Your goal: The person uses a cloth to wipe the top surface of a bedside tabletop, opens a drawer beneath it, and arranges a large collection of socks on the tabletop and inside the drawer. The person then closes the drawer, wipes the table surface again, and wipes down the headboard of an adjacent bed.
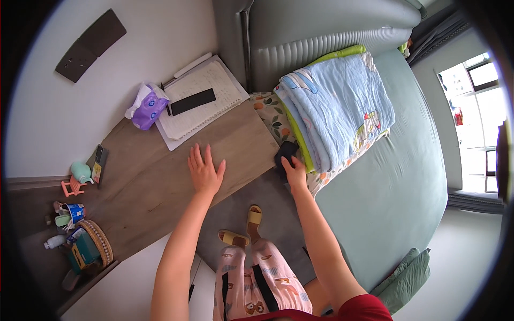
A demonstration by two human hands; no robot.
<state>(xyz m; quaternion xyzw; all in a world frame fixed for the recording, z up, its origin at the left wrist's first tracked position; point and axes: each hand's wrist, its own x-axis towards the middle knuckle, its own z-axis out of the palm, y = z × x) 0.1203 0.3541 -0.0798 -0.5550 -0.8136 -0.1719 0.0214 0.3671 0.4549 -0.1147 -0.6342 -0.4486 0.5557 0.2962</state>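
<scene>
My left hand (204, 174) lies flat on the wooden desktop (160, 166), fingers spread, holding nothing. By the bed's near left corner, my right hand (295, 174) is closed on a small black object (286, 152), whose kind I cannot make out. Thumb and fingers grip its lower right side. Right beside it is a folded light-blue quilt (342, 107) with cartoon prints, stacked over a bright green layer and a fruit-patterned cloth (272, 113). Beyond my left hand, a black phone (193, 101) rests on an open spiral notebook (214, 75).
A purple tissue pack (149, 107) stands near the wall. Along the left are a phone-like dark item (101, 158), a teal figure on a pink stand (80, 172), a cup (76, 212) and a woven basket (99, 241). A green-sheeted bed (385, 198) fills the right.
</scene>
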